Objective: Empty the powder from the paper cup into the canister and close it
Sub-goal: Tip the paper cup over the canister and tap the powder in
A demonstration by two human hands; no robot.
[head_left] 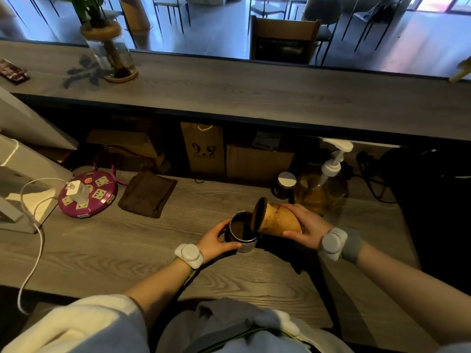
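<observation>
- The paper cup (pixel 279 220) is gripped by the right hand (pixel 307 226), fingers wrapped around its tan, stained side, and it's tipped almost flat with its mouth pointing left.
- The cup's dark rim is held right over the far-right edge of the canister (pixel 242 231); touching or just above can't really be told.
- The canister is clamped by the left hand (pixel 216 238), thumb on the near side and fingers round the far-left wall. It's stood upright on the wooden counter (pixel 102 250), open, with brown powder seen inside.
- White trackers are strapped on both wrists.
- A folded brown cloth (pixel 147 194) is laid to the far left of the canister, and a round purple power strip (pixel 88 193) with a white charger plugged in is found further left.
- To the far right, a small dark jar with a pale lid (pixel 285 184) is parked just beside a pump bottle (pixel 323 184) of yellowish liquid.
- Under the raised shelf, a brown paper bag (pixel 202 149) is printed with "2.9"; the smaller line below it is too blurry to be read.
</observation>
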